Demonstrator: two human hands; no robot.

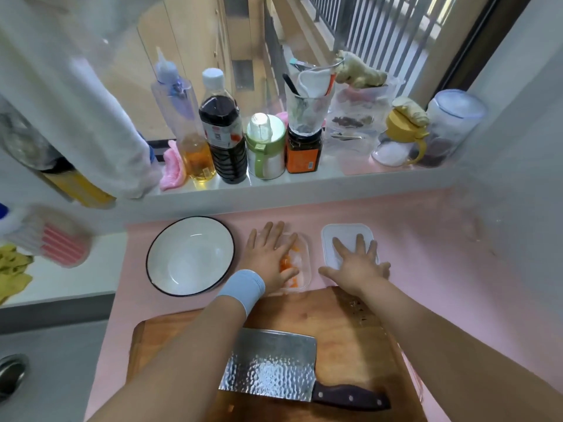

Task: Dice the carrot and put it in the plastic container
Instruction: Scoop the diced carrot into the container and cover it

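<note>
On the surface [426, 239], presses lid [335, 236] with flat, spread right grip [356, 266], just right of plastic container [305, 269] under spread left grip [268, 257].

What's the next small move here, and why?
Probably grip the lid under the right hand and carry it onto the container: carrot dice already sit inside, the left hand rests on it, the cleaver lies idle on the board.

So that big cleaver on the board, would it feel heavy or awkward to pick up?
Probably heavy and blade-weighted: the cleaver has a broad steel blade and a short dark handle. It lies flat on the wooden board, so it should not roll. The hammered steel looks shiny, so perhaps slippery if wet.
</note>
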